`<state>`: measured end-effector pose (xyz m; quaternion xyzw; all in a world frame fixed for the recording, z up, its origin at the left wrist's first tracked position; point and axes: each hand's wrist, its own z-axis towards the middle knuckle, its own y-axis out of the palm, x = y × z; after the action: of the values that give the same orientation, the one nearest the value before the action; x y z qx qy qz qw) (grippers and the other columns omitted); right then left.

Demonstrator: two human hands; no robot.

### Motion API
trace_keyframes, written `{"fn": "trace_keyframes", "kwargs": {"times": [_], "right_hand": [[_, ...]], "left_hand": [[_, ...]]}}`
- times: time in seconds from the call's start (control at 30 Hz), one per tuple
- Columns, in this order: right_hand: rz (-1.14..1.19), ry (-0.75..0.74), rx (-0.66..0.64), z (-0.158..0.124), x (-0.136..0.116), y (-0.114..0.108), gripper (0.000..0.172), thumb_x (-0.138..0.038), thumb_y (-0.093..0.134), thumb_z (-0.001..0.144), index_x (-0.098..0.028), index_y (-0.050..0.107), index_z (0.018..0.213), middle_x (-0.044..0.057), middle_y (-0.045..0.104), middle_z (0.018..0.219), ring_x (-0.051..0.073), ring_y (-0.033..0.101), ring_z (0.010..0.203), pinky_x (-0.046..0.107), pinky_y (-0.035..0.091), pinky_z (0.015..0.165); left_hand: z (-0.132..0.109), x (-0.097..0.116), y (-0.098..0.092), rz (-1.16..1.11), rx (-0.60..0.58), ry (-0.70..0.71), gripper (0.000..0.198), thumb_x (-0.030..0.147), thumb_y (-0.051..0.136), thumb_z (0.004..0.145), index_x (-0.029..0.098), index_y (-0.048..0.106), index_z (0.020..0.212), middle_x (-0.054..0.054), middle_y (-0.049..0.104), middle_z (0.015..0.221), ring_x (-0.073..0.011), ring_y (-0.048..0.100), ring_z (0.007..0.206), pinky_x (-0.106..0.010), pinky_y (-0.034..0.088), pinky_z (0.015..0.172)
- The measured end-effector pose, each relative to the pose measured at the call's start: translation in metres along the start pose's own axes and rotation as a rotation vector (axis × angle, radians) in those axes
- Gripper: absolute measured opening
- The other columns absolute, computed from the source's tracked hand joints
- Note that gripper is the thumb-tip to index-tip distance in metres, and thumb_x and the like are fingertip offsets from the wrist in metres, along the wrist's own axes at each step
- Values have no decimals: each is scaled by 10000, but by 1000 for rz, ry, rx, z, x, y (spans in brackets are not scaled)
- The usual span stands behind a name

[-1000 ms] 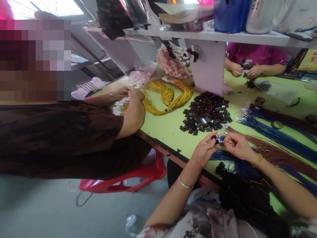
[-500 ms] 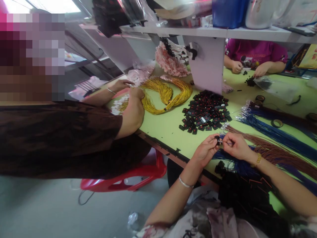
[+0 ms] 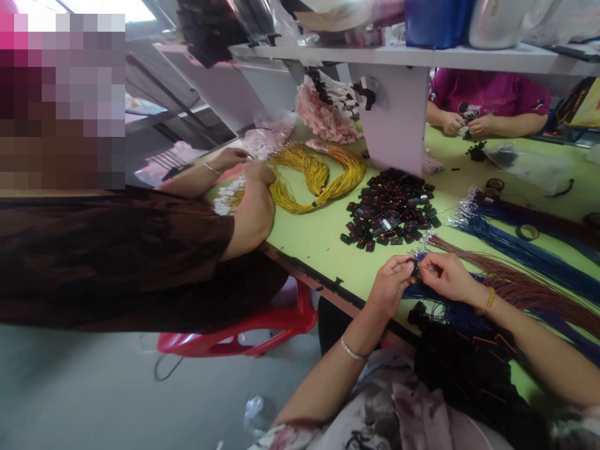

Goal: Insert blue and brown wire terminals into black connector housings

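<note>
Between the thumb and fingers of my left hand (image 3: 392, 280) is a small black connector housing (image 3: 414, 266). My right hand (image 3: 447, 276) is beside it in a pinch, its fingertips at the connector's side on a thin wire that is mostly hidden. Under and behind my hands lie brown wires (image 3: 510, 275) and blue wires (image 3: 506, 242), with metal terminals at their ends. A heap of black connector housings (image 3: 391, 209) sits on the green tabletop (image 3: 314, 250) just beyond my hands. More black pieces (image 3: 462, 362) lie close to my lap.
At the left a co-worker's hands (image 3: 255, 172) work by yellow wire bundles (image 3: 307, 203). Across the table, another person in a purple shirt (image 3: 490, 94) handles small parts. A shelf (image 3: 356, 55) overhangs the table; tape rolls (image 3: 527, 232) lie right. A red stool (image 3: 262, 331) stands left.
My right fingertips are closer to the connector, and the wire between my hands shows less. The person across has brought both hands together. The view has shifted slightly.
</note>
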<state>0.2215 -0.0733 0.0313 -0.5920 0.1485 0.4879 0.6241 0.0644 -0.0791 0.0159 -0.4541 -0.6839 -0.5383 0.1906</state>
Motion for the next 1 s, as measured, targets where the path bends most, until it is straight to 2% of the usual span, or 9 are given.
{"fn": "trace_keyframes", "kwargs": {"times": [0.17,0.3,0.4,0.53,0.67,0.9,1.0], "right_hand": [[-19,10,-6,1,-1,3,129,-160,533,737,-172,504,612,-53,430,530,73,348,503,198,273,498],[24,81,-69,5,6,-15,181,-240,490,830,-168,550,674,-34,499,584,88,407,540,199,306,524],[-147,180,-34,8,20,-32,193,-288,504,850,-173,579,714,-14,557,624,106,439,560,217,305,546],[-421,267,-138,5,36,-37,55,-220,631,739,-189,594,713,7,601,668,124,457,583,231,273,558],[-445,251,-162,1,39,-34,108,-166,534,789,-191,572,691,9,592,660,125,457,582,233,264,563],[-524,196,-149,1,37,-39,184,-225,500,833,-192,546,658,13,566,646,135,441,594,241,264,576],[-421,206,-129,2,38,-40,164,-227,493,829,-186,540,678,0,551,623,123,426,564,234,278,564]], "left_hand": [[-1,-2,-1,75,-2,36,356,283,803,601,134,638,879,9,606,684,-56,522,561,-196,413,579],[-3,0,-9,150,-34,11,336,292,787,624,136,651,888,1,605,699,-67,521,570,-207,422,579],[-6,3,-18,223,-70,-5,329,294,787,628,134,668,890,-9,600,708,-80,525,599,-208,419,569],[-10,2,-26,265,-89,-36,325,313,777,649,137,671,900,-18,610,736,-76,521,596,-208,419,574],[-9,-1,-28,291,-95,-29,334,339,763,666,140,664,916,-25,618,764,-83,525,616,-216,429,589],[-5,-1,-23,256,-95,-9,315,324,743,689,150,657,937,-22,614,773,-88,534,641,-208,426,593],[-4,-1,-17,202,-90,-27,317,316,754,675,148,656,926,-17,606,766,-82,527,629,-211,433,602]]}}
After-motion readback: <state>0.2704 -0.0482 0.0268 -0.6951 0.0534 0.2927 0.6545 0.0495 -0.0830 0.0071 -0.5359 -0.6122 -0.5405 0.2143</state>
